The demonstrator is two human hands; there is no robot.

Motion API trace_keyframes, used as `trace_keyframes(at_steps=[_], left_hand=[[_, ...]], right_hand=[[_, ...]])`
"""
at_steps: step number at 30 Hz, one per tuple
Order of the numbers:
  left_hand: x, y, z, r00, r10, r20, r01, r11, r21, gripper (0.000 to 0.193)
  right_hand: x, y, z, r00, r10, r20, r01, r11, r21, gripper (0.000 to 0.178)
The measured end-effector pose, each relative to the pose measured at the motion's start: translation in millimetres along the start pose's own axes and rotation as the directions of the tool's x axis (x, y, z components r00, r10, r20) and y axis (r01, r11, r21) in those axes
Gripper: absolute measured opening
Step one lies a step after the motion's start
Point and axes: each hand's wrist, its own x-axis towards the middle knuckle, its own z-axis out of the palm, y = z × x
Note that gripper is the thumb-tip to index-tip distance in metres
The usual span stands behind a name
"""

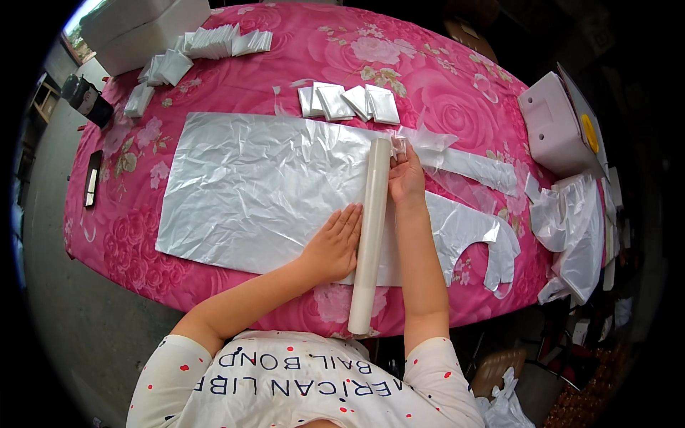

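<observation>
A thin, crinkled, silvery plastic sheet lies flat before me, with a curved cutout and strap-like strips at its right end, shaped like a disposable apron. Across it lies a long, pale tube, running from the far edge of the sheet past the near table edge. My left hand rests flat on the sheet, fingers stretched, with its fingertips beside the tube. At the tube's far end, the curled fingers of my right hand pinch a bit of clear plastic film. My right forearm hides part of the sheet.
Folded plastic packets lie beyond the sheet. More stacked packets sit by a white foam box at the far left, near a dark cup and a phone. A white case and loose plastic are at right.
</observation>
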Motion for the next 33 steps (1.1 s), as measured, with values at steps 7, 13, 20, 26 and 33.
trace_keyframes(at_steps=[7, 13, 20, 26, 33], left_hand=[[-0.5, 0.8, -3.2, 1.000, -0.005, 0.021, 0.005, 1.000, -0.007, 0.061], [-2.6, -0.4, -1.6, 1.000, -0.006, -0.018, 0.006, 1.000, -0.017, 0.060], [-2.2, -0.5, 4.0, 0.980, 0.078, -0.181, -0.068, 0.996, 0.060, 0.056], [-0.8, -5.0, 20.3, 0.979, 0.041, -0.199, -0.044, 0.999, -0.009, 0.056], [10.1, -44.9, -26.7, 0.958, -0.227, -0.177, 0.076, 0.791, -0.607, 0.047]], right_hand=[[-8.8, -75.0, -1.2, 0.918, -0.352, 0.182, 0.328, 0.933, 0.149, 0.032], [-75.3, -53.4, 102.7, 0.759, -0.395, 0.518, 0.597, 0.739, -0.312, 0.042], [-82.6, 142.5, 146.6, 0.754, 0.140, 0.641, 0.643, 0.039, -0.765, 0.048], [-116.0, 185.8, 142.2, 0.572, 0.450, 0.686, 0.781, -0.044, -0.623, 0.057], [-178.4, 49.0, 78.6, 0.549, 0.007, 0.836, 0.826, -0.157, -0.541, 0.058]])
